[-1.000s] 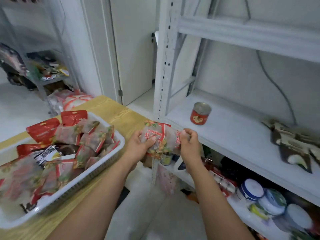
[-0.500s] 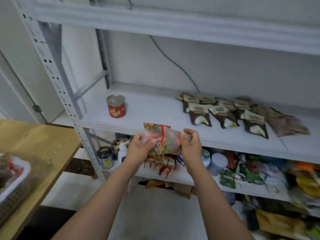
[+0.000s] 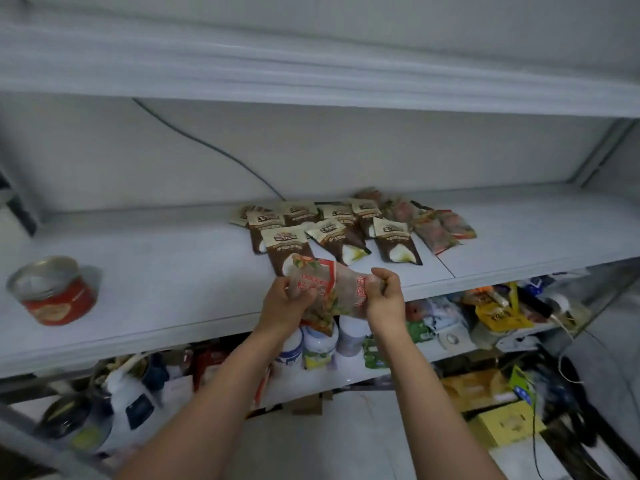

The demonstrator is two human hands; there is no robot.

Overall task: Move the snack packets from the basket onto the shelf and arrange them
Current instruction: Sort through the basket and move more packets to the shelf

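Both hands hold one clear, red-printed snack packet (image 3: 334, 289) between them, just in front of the front edge of the white shelf (image 3: 166, 271). The left hand (image 3: 285, 304) pinches its left end with the thumb on top, and the right hand (image 3: 386, 297) curls round its right end. On the shelf behind lies a cluster of brown packets (image 3: 313, 233) with a few red-tinted packets (image 3: 440, 226) at their right side (overlapping in places), and a red tin (image 3: 57, 292) stands well apart to the left.
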